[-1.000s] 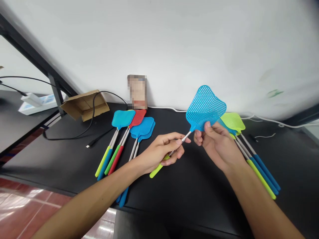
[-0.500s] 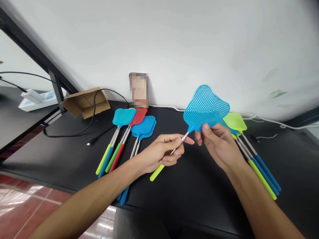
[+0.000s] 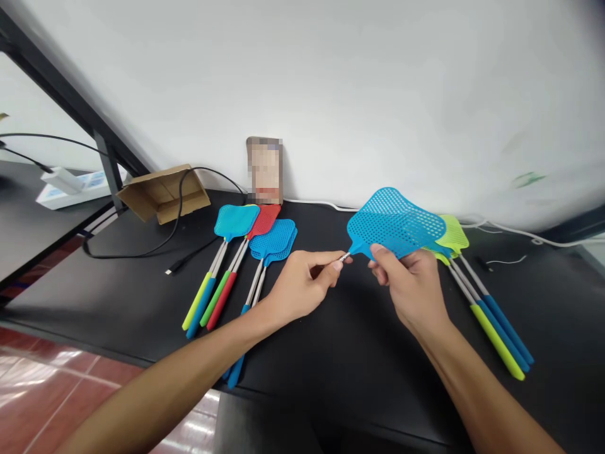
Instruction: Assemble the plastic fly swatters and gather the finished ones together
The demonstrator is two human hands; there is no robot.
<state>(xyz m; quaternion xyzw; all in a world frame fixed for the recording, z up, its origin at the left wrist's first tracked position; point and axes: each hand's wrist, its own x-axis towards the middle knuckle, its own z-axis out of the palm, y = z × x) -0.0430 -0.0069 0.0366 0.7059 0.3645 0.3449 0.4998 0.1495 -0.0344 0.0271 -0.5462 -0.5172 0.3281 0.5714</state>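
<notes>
Between my hands, above the black table, is a fly swatter with a blue perforated head and a metal shaft. My left hand pinches the shaft just below the head; the swatter's handle is hidden behind that hand. My right hand grips the lower edge of the blue head, thumb in front and fingers behind. To the left lie several fly swatters with blue, red and turquoise heads. Behind and right of my right hand lie several more swatters, one with a lime green head.
A phone, its screen blurred, leans against the white wall. An open cardboard box and a black cable lie at the left of the black table. A white power strip is farther left.
The blue head has tilted flatter and lower. My left hand has moved from a wrap around the shaft to a pinch nearer the head, and the yellow-green handle has gone out of sight.
</notes>
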